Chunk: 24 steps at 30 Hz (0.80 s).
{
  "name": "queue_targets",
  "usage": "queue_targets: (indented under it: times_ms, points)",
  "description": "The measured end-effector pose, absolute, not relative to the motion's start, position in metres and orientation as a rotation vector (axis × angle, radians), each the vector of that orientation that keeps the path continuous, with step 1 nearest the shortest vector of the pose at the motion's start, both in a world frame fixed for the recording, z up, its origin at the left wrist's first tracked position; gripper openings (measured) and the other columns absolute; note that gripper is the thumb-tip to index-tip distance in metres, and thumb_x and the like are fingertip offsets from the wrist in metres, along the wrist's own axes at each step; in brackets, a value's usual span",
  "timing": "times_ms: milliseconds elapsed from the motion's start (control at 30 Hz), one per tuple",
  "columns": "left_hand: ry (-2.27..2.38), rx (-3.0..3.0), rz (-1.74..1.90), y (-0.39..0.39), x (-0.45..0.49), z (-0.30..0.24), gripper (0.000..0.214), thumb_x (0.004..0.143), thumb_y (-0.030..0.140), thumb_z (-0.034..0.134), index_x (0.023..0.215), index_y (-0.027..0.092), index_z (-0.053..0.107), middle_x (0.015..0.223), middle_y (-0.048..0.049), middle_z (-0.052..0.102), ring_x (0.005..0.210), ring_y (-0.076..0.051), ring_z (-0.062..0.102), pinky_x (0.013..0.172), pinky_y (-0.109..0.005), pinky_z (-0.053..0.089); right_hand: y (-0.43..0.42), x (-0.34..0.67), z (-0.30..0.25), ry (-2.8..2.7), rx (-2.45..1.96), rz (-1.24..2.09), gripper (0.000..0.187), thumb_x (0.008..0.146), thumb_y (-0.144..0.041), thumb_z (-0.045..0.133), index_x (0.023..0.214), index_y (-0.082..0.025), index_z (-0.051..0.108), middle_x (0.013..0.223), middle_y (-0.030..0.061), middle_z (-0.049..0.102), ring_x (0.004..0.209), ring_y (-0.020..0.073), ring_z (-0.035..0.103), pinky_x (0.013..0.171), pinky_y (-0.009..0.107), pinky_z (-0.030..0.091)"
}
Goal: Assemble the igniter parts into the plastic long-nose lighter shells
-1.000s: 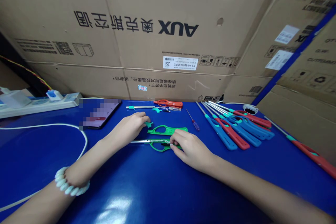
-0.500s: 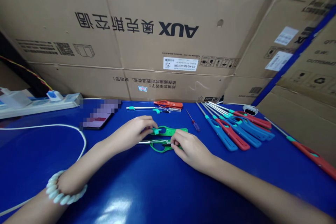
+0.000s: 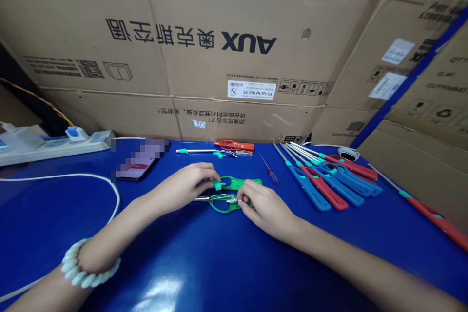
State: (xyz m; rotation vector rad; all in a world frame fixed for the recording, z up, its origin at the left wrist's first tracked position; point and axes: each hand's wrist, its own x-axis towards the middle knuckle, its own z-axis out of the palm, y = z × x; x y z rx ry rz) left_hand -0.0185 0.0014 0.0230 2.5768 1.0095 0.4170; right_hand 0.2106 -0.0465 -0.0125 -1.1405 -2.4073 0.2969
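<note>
Two green lighter shell halves lie mid-table: one half (image 3: pixel 239 183) behind, the other half (image 3: pixel 221 204) in front with a metal tube sticking out to the left. My left hand (image 3: pixel 186 184) pinches a small teal trigger piece (image 3: pixel 218 185) at the rear shell. My right hand (image 3: pixel 265 207) is closed, its fingertips pressing small parts into the front shell's right end.
A row of finished blue and red long lighters (image 3: pixel 325 178) lies to the right, one more (image 3: pixel 431 212) at the far right. Behind are a red disassembled lighter (image 3: pixel 234 146), a small screwdriver (image 3: pixel 269 169), a phone (image 3: pixel 137 158), a power strip (image 3: pixel 54 144), a white cable (image 3: pixel 109 185) and cardboard boxes (image 3: pixel 219 48).
My left hand has carried the teal trigger piece rightward to the rear green shell. My right hand stays on the front shell, shifting only slightly.
</note>
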Motion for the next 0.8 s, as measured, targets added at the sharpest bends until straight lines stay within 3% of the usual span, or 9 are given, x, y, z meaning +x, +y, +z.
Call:
queue_targets:
  times_ms: [800]
  points:
    - [0.982,2.541,0.327,0.0002,-0.0174,0.0235,0.017,0.087,0.013,0.053,0.096,0.019,0.067,0.087,-0.0024,0.063,0.078,-0.016,0.057,0.072,-0.025,0.042,-0.0463,0.2100,-0.0127,-2.439,-1.107,0.258,0.010,0.084,-0.008,0.053,0.080,-0.017,0.053,0.078,0.0026,0.056,0.071,0.0154,0.051,0.064,0.025,0.039]
